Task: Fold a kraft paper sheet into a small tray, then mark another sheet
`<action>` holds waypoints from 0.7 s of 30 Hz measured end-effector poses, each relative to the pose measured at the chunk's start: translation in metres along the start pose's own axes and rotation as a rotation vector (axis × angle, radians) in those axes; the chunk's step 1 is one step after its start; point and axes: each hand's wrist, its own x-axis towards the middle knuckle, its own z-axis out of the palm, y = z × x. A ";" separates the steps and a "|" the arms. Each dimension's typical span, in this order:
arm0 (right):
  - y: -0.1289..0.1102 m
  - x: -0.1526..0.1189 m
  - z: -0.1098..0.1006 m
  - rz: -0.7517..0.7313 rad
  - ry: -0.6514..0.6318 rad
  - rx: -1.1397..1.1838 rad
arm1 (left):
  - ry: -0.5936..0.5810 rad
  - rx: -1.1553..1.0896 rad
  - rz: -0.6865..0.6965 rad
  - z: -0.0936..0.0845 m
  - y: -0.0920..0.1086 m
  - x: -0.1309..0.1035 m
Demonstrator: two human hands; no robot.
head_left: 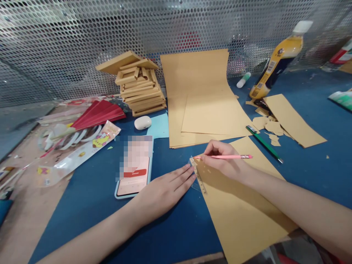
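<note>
A large sheet of tan paper [242,205] lies at a slant on the blue table, under my right forearm. Along its upper left edge rests a small clear ruler [200,179]. The outstretched fingers of my left hand [165,189] lie flat with their tips on the ruler. My right hand [224,159] pinches a pink pencil [231,157], its tip at the sheet's corner beside the top of the ruler and its eraser end pointing right.
Left of my left hand lies a phone [137,161], with a white case [143,123] behind it. Folded card frames [143,91] are stacked by the mesh. Behind my right hand are more tan sheets [203,95], a green cutter [264,143], paper scraps [273,127] and a bottle [277,62].
</note>
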 end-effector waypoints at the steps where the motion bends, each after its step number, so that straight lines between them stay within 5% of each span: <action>1: 0.001 0.000 0.000 0.000 0.003 -0.007 | 0.001 0.001 -0.001 0.000 0.000 0.000; 21: 0.002 0.000 -0.001 -0.037 0.006 -0.030 | -0.009 0.010 0.001 -0.002 -0.001 0.000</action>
